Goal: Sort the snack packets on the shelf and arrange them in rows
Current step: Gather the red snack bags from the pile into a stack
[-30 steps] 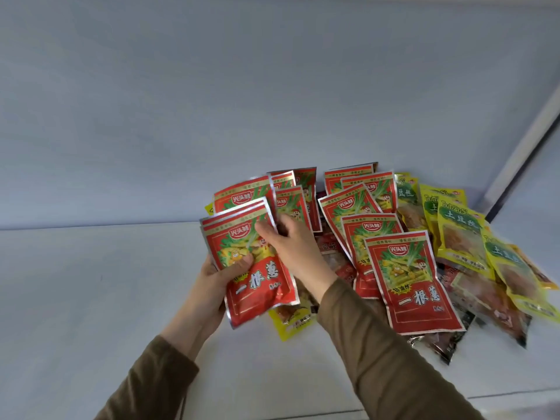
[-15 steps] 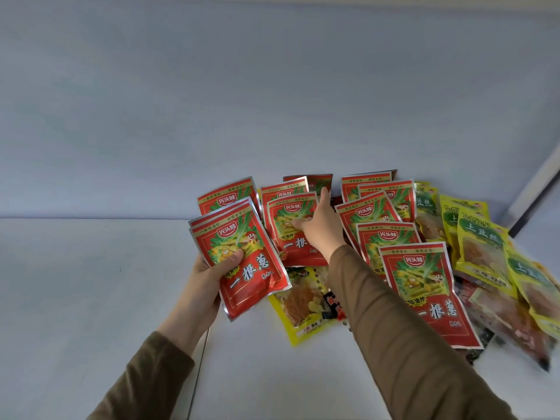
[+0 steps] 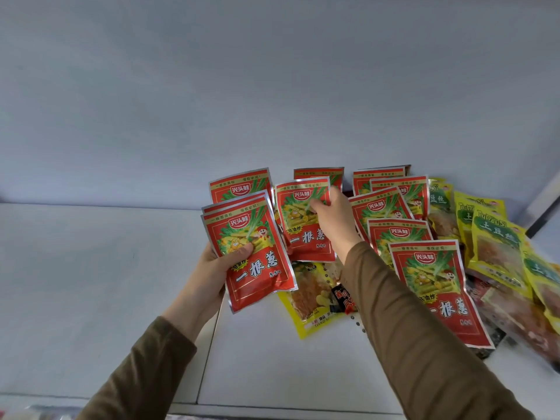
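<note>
Snack packets (image 3: pixel 375 253) lie in a loose heap on the white shelf (image 3: pixel 91 283), toward its right end, reds at the middle and green-yellow ones out at about three o'clock. The left hand (image 3: pixel 218 268) holds a small stack of red packets (image 3: pixel 251 253), thumb across the front, long axis running from eleven to five o'clock. The right hand (image 3: pixel 331 218) reaches forward to the next red packet (image 3: pixel 304 219), which sits at roughly two o'clock from that stack and just beside it, nearly upright with its long axis on the twelve-to-six line. Its fingertips curl onto the packet's upper right part; the grip looks like a pinch on the foil, though whether it has truly closed is hard to tell from here. The right hand is plainly the nearer one, so the coming move likely carries this packet toward eight o'clock onto the held stack. A yellow packet (image 3: pixel 306 295) lies partly under it and may drag along.
</note>
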`<state>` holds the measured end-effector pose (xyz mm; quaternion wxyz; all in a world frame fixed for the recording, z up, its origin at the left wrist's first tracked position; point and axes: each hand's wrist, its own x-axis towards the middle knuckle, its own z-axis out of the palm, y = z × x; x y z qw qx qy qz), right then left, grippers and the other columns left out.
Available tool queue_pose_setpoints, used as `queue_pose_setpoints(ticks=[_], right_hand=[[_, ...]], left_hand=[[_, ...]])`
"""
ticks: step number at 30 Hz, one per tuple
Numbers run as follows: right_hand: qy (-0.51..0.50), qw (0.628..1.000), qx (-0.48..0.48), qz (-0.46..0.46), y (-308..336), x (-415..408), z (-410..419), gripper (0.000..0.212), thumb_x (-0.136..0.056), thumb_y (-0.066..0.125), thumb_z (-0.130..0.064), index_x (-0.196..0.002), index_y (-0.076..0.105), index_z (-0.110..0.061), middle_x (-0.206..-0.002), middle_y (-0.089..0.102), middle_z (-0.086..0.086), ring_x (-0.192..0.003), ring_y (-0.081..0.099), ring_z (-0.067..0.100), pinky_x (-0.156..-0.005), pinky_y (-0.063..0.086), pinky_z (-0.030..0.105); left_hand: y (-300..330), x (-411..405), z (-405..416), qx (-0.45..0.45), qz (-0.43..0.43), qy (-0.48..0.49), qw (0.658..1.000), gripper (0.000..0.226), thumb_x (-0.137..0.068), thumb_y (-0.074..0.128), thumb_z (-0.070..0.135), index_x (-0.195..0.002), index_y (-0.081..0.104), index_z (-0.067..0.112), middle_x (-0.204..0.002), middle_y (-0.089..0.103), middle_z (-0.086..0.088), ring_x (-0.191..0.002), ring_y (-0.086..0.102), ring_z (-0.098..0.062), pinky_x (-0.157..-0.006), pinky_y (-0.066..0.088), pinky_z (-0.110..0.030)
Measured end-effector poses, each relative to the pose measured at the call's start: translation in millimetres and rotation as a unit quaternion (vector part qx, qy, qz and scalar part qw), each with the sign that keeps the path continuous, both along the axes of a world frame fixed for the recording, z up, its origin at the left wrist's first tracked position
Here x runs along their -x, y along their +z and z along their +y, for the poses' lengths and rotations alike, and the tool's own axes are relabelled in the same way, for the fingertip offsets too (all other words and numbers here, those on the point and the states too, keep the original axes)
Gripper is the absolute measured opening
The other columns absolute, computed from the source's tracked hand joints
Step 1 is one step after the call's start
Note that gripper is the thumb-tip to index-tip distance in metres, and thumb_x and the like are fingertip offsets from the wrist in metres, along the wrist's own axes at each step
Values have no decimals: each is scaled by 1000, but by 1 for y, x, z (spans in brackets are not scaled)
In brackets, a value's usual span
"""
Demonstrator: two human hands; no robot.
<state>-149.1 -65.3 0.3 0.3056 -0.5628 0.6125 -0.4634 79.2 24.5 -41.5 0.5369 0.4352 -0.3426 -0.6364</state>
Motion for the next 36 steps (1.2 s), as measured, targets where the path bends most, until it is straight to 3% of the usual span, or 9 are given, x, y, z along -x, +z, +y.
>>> queue_pose_setpoints(ticks=[5,9,14,18,20,26,29,33,36], right_hand=[[67,993,-46,86,1,-12,1,25,-101,60,-30,-121,59,-15,-110,69,2,-95,70,22,-88,59,49],[53,950,-53,304,-4,-29,-1,54,-93,70,-36,-134,49,-9,-129,56,11,-113,59,27,-98,52,43],[42,945,-114,305,-8,-47,-1,88,-83,79,-47,-146,32,-7,-139,54,16,-125,55,34,-101,48,44],[21,905,-175,386,-4,-65,-3,105,-81,76,-58,-155,21,-8,-151,43,19,-142,36,39,-112,39,50],[14,910,-203,362,-3,-70,-4,98,-80,78,-55,-150,30,-8,-147,47,17,-138,41,38,-111,41,50],[-24,976,-183,118,-10,-75,-2,48,-85,75,-22,-127,52,-13,-118,67,9,-107,66,31,-97,53,49],[-31,981,-185,44,-10,-80,3,52,-86,72,-12,-133,49,-14,-116,66,8,-101,67,28,-93,56,48],[-20,985,-171,4,-8,-82,11,56,-88,77,-18,-136,50,-15,-125,67,5,-109,67,27,-96,54,47],[-29,988,-150,-33,1,-66,16,38,-89,76,-21,-124,61,-17,-115,73,3,-98,73,22,-76,58,35]], left_hand=[[-2,-15,4,-1,7,11,1000,52,-77,81,20,-126,62,22,-113,78,-7,-95,77,-32,-66,63,-40],[-1,-33,8,-2,8,9,1000,53,-76,82,22,-125,62,22,-113,78,-6,-95,77,-32,-66,63,-40],[1,-54,11,0,6,-3,1000,57,-74,83,22,-127,62,21,-114,78,-7,-97,77,-32,-67,63,-41],[2,-69,12,-6,8,-18,1000,61,-72,85,22,-129,62,21,-114,78,-7,-97,77,-32,-68,63,-41],[3,-78,13,-9,9,-28,1000,62,-73,85,23,-129,61,21,-115,77,-7,-98,77,-32,-67,63,-41],[4,-106,10,-14,13,-53,998,62,-72,84,22,-129,60,22,-113,78,-6,-97,77,-31,-67,63,-40],[3,-116,9,-18,13,-70,997,62,-72,84,21,-129,60,22,-113,78,-5,-96,77,-31,-67,63,-41],[4,-126,7,-21,16,-90,996,62,-71,84,21,-128,60,22,-111,78,-5,-95,78,-30,-65,63,-40],[6,-131,5,-16,20,-105,994,62,-72,84,21,-130,60,22,-113,78,-6,-96,77,-31,-67,63,-40]])
